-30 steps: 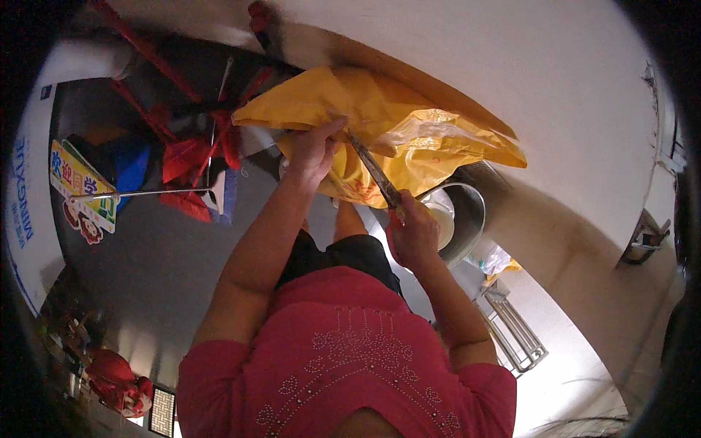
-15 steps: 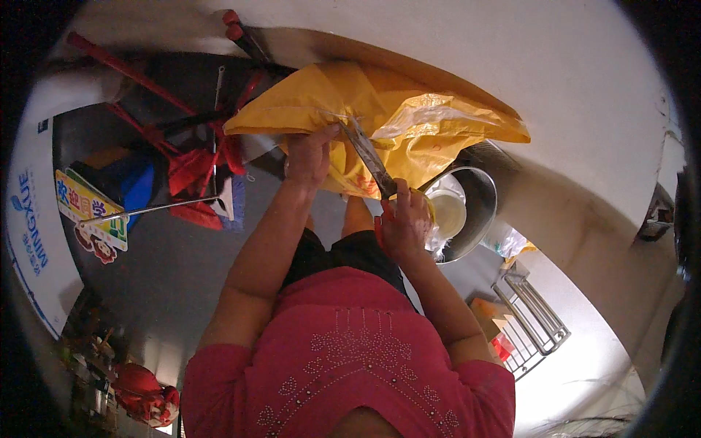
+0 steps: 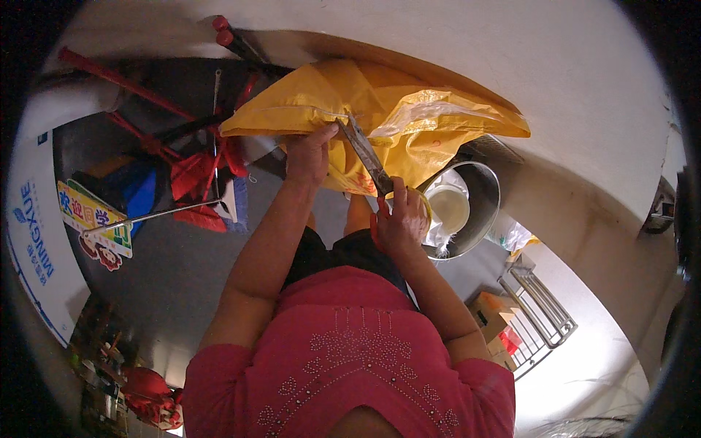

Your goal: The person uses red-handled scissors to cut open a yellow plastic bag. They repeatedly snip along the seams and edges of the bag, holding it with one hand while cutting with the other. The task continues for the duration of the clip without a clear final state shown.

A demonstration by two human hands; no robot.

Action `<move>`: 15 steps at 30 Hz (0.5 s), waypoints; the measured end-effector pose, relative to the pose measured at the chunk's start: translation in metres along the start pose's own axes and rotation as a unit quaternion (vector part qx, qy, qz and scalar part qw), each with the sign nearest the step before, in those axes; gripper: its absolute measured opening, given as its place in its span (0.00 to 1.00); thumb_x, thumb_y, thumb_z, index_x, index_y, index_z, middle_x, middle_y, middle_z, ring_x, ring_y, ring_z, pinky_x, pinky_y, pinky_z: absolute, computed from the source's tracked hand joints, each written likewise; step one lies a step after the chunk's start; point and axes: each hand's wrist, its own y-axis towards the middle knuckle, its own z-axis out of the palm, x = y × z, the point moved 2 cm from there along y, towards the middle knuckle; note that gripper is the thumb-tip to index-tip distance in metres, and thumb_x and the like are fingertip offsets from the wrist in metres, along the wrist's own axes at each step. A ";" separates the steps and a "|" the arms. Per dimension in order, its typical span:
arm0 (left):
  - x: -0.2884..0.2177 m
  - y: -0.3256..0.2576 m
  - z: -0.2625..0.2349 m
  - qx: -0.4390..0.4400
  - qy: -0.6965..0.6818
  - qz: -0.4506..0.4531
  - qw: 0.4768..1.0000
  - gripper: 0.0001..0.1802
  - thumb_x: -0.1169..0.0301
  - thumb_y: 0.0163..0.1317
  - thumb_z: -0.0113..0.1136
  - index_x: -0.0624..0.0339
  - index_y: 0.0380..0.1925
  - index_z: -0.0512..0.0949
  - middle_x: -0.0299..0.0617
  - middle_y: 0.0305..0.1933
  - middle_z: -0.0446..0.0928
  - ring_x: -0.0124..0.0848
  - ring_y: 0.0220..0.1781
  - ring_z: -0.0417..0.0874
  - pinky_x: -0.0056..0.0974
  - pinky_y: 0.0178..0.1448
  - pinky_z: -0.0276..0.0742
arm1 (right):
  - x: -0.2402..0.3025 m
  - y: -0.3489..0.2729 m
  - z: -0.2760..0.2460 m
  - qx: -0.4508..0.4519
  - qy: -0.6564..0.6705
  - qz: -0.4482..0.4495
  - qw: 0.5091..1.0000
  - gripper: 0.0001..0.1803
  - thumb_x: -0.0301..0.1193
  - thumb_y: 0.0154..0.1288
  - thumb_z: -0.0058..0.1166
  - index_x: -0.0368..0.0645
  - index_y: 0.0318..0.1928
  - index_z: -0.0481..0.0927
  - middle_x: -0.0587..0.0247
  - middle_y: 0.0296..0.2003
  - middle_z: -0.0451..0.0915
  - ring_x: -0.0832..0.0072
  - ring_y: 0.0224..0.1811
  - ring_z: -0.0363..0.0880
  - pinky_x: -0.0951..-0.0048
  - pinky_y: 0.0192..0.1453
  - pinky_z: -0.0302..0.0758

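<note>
Scissors (image 3: 367,157) gripped in the right hand (image 3: 400,219) bite into the yellow woven sack (image 3: 380,117), just beside the left hand (image 3: 308,155) pinching its top edge, so a slip could nick those fingers.

Looks like a back-of-house utility or storage spot next to a food-prep area, not a living space. Bare grey concrete floor (image 3: 182,270), plain white walls (image 3: 584,95). Red-handled mops and brooms (image 3: 197,168) stacked in the corner, a colourful printed sign (image 3: 95,219) leaning beside a big white panel (image 3: 36,241). Large woven yellow bulk sack (image 3: 409,117), the kind for grain or flour, over a big steel basin (image 3: 475,212) with a white bowl inside. Cardboard boxes (image 3: 493,321) and a metal wire rack (image 3: 544,314) on the floor to the right
</note>
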 end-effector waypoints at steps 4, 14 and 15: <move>-0.002 0.000 0.002 -0.001 0.011 0.000 1.000 0.28 0.89 0.45 0.58 0.60 0.50 0.69 0.41 0.51 0.73 0.36 0.54 0.74 0.39 0.62 0.69 | -0.002 -0.001 0.002 -0.026 0.009 0.004 1.000 0.24 0.32 0.50 0.60 0.51 0.50 0.70 0.55 0.33 0.73 0.55 0.34 0.75 0.55 0.34 0.71; 0.001 0.001 0.002 0.020 0.040 0.019 0.999 0.26 0.85 0.48 0.57 0.63 0.51 0.67 0.43 0.51 0.71 0.36 0.54 0.74 0.38 0.61 0.70 | 0.000 0.003 0.001 -0.014 -0.025 0.002 1.000 0.27 0.32 0.50 0.60 0.51 0.52 0.67 0.53 0.34 0.71 0.54 0.33 0.74 0.55 0.33 0.70; 0.001 0.001 0.001 0.026 0.049 0.024 0.998 0.26 0.83 0.49 0.57 0.64 0.52 0.66 0.44 0.52 0.71 0.37 0.55 0.73 0.37 0.61 0.70 | 0.000 0.003 0.002 -0.011 -0.027 0.004 1.000 0.27 0.32 0.50 0.60 0.51 0.52 0.67 0.52 0.34 0.71 0.54 0.33 0.74 0.55 0.33 0.70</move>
